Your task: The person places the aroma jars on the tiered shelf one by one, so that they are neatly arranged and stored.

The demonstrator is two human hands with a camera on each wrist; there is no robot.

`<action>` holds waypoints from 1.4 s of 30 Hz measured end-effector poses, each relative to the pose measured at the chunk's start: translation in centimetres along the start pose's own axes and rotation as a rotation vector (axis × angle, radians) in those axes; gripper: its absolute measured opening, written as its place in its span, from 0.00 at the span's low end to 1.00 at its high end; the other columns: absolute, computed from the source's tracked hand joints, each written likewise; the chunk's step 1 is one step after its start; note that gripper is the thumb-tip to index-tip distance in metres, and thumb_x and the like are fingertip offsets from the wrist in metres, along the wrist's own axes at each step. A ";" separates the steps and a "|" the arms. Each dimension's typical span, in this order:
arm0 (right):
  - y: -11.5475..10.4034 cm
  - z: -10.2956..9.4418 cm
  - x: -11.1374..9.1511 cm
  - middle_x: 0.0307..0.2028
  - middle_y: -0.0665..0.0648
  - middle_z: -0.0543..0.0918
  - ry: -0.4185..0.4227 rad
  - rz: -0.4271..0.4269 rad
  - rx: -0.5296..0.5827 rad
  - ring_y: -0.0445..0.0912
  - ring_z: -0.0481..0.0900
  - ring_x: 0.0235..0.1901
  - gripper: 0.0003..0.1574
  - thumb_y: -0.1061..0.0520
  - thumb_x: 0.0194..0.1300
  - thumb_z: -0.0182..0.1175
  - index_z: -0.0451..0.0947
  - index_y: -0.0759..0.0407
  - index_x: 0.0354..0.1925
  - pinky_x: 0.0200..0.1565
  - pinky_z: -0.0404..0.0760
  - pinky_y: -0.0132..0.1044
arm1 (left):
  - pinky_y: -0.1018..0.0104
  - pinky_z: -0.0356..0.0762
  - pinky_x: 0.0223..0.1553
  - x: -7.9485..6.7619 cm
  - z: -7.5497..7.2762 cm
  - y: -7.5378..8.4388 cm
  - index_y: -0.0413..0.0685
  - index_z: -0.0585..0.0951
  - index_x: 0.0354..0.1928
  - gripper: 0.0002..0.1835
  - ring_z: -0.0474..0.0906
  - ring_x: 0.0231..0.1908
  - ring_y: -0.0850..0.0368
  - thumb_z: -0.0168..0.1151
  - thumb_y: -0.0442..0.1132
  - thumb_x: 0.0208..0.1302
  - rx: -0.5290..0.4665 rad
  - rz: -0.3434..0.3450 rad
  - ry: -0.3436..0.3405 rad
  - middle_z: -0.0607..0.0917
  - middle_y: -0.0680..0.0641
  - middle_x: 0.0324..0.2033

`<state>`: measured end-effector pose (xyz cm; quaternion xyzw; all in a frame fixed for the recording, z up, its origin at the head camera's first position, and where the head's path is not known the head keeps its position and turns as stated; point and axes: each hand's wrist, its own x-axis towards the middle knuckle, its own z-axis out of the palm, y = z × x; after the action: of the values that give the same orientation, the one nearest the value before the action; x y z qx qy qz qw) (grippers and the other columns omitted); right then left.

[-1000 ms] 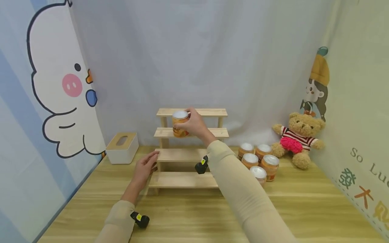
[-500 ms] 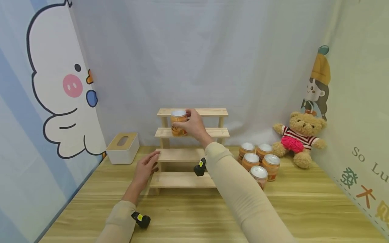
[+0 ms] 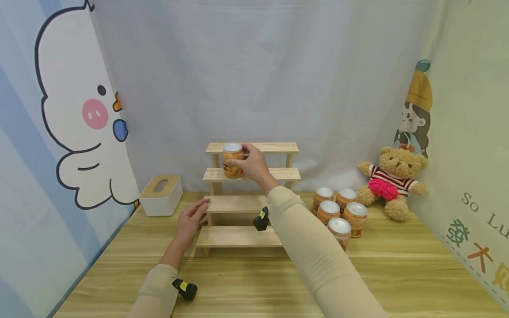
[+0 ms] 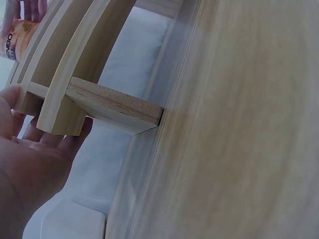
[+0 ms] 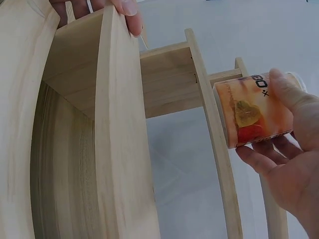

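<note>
- Head view, middle of the frame: our right hand (image 3: 254, 164) has its thumb and fingers bent around one jar (image 3: 230, 154), as far apart as the jar is fat.
- That jar is up by the left part of the wooden rack (image 3: 238, 237), at the second board from the top (image 3: 274, 173); we can't tell if it touches the wood.
- Our left hand (image 3: 190, 221), left of the middle, pinches the left end of the third board down (image 3: 234, 203).
- The boards look narrow, so we think the jar could tip off if we let go with its bottom over the edge.
- If our left hand tugs, the rack could slide on the counter (image 3: 226, 287).
- We see five more jars (image 3: 328, 214) close together, right of the middle; our right sleeve (image 3: 314, 247) is near the front one and could knock it if our arm swings out.
- All the jars have pale lids (image 3: 329, 206) on. Right wrist view shows maybe fruit on the held jar's label (image 5: 251, 117), but we can't see inside.
- On the left of the frame is a white box (image 3: 156, 207) with a slot (image 3: 161, 185) in its wooden top (image 3: 172, 184); we can't tell what is in it.
</note>
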<state>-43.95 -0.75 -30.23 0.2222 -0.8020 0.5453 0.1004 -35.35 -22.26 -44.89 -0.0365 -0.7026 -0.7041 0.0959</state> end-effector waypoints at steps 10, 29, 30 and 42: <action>1.0 -1.1 -0.5 0.55 0.60 0.78 0.032 0.022 0.000 0.51 0.78 0.54 0.44 0.49 0.59 0.75 0.68 0.60 0.67 0.53 0.79 0.45 | 0.55 0.77 0.54 0.6 1.1 -0.5 0.37 0.73 0.68 0.27 0.67 0.66 0.39 0.57 0.48 0.76 -0.009 0.004 -0.028 0.68 0.42 0.71; 5.4 -14.9 -11.7 0.59 0.65 0.75 0.153 -0.006 -0.009 0.57 0.75 0.60 0.33 0.55 0.66 0.69 0.69 0.67 0.61 0.56 0.77 0.51 | 0.66 0.79 0.50 0.2 0.0 -0.1 0.38 0.70 0.70 0.31 0.65 0.68 0.41 0.55 0.52 0.76 0.016 0.004 -0.068 0.65 0.43 0.72; 6.1 -15.8 -12.6 0.58 0.65 0.75 0.148 0.011 -0.034 0.57 0.75 0.59 0.31 0.54 0.66 0.69 0.69 0.67 0.60 0.56 0.77 0.52 | 0.66 0.79 0.50 0.1 -0.1 -0.1 0.38 0.70 0.70 0.31 0.65 0.68 0.42 0.55 0.52 0.76 0.019 -0.002 -0.066 0.65 0.43 0.72; 10.7 -19.8 -19.5 0.52 0.70 0.77 0.148 0.082 -0.256 0.63 0.75 0.55 0.33 0.53 0.63 0.72 0.70 0.70 0.57 0.53 0.78 0.57 | 0.69 0.79 0.49 -0.2 -0.1 -0.1 0.40 0.68 0.72 0.32 0.64 0.69 0.43 0.54 0.54 0.75 0.025 -0.016 -0.080 0.63 0.44 0.73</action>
<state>-33.36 25.56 -39.41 0.1339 -0.8637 0.4573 0.1643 -35.19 -22.40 -44.98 -0.0578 -0.7150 -0.6939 0.0626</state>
